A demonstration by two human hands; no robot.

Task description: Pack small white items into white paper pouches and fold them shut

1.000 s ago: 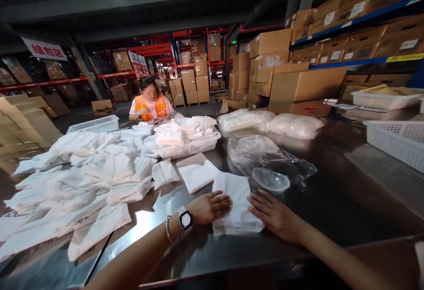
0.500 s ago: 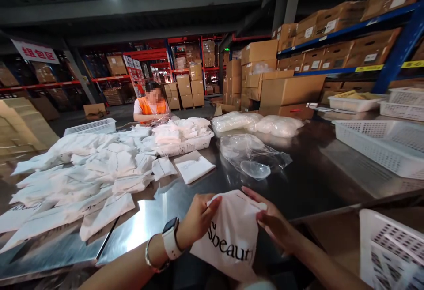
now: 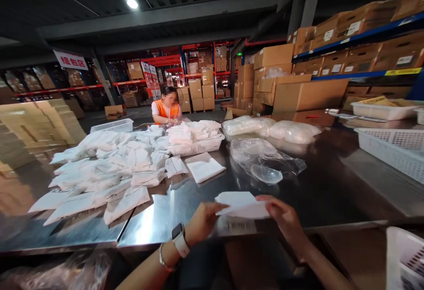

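Between my two hands is a white bag (image 3: 241, 201), held nearly flat above the table's front edge. My left hand (image 3: 204, 218) pinches its left corner; a watch and a bangle are on that wrist. The bag's right end is gripped by my right hand (image 3: 285, 220). Beyond them lies a flat white stack (image 3: 204, 167) that looks like the same kind of bag, with one small filled pouch (image 3: 176, 166) to its left. A clear plastic bag (image 3: 251, 151) rests farther back, a clear oval piece (image 3: 266, 174) at its near end.
A large heap of white pouches (image 3: 112, 166) covers the left of the metal table (image 3: 179, 210). Behind are a filled white basket (image 3: 198, 145) and plastic-wrapped bundles (image 3: 294, 131). Another white basket (image 3: 391, 148) stands at right. A co-worker in an orange vest (image 3: 167, 109) sits opposite.
The white bag has gone from hanging with its printed front towards me to lying nearly level between my hands. The view has turned slightly left.
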